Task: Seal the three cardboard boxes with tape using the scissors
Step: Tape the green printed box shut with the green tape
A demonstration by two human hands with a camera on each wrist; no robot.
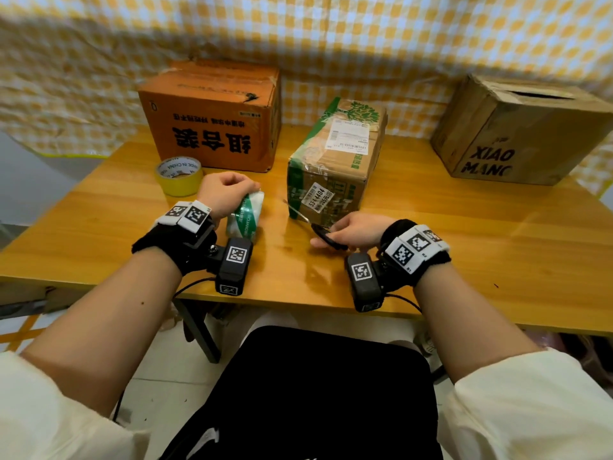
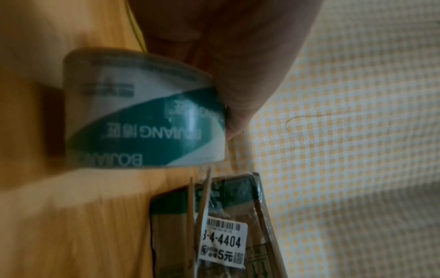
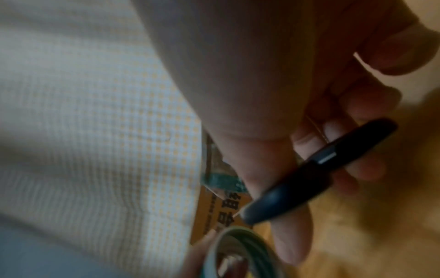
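My left hand (image 1: 225,190) grips the green-and-white roll of packing tape (image 1: 246,214), fingers (image 2: 238,105) curled round its upper edge, holding it on edge just above the wooden bench (image 1: 464,234). My right hand (image 1: 355,229) holds the black-handled scissors (image 1: 323,235), its fingers (image 3: 357,161) hooked through the handle loops; the thin blades are parted and point toward the near corner of the green-and-brown cardboard box with the barcode sticker (image 1: 335,167), which stands in the middle of the bench between my hands. Behind the left hand stands the orange cardboard box with black characters (image 1: 212,117), and a yellow tape roll (image 1: 179,175) lies flat just in front of it. Well apart on the right sits the plain brown box printed XIAO MANG (image 1: 517,134), its top flaps showing a dark gap.
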